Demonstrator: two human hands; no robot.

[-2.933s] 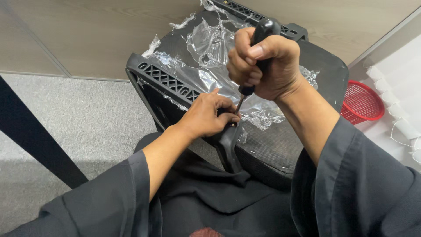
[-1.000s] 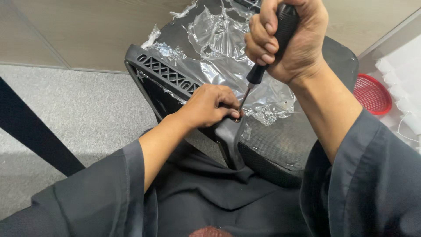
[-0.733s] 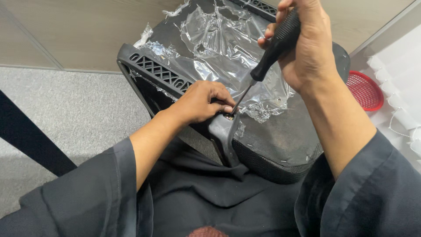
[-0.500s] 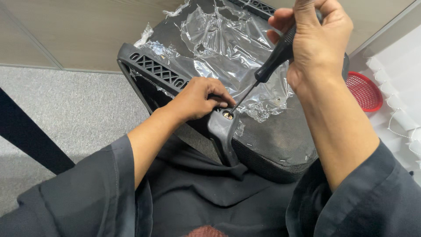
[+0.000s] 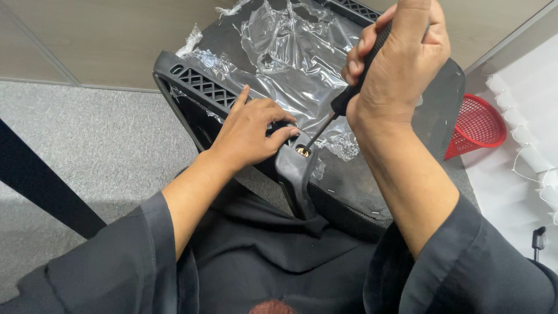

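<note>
A black chair part (image 5: 418, 174) partly wrapped in torn clear plastic film (image 5: 290, 64) rests tilted against my lap. My right hand (image 5: 401, 64) grips the black handle of a screwdriver (image 5: 343, 102), whose thin shaft runs down-left into a brass-coloured screw hole (image 5: 303, 152) on a black plastic bracket (image 5: 296, 174). My left hand (image 5: 253, 131) lies on the part beside that bracket, fingers curled, thumb right next to the screw hole. Both arms wear dark sleeves.
A red mesh basket (image 5: 476, 125) lies on the floor at the right, beside a white curtain hem (image 5: 529, 157). Grey carpet (image 5: 87, 151) covers the left, with a dark diagonal bar (image 5: 40, 186) crossing it. A wood-toned wall panel (image 5: 104, 40) runs behind.
My right hand has shifted its grip along the screwdriver handle and tilted it, the tip staying in the screw hole. My left hand has stayed beside the bracket. The view has drifted slightly.
</note>
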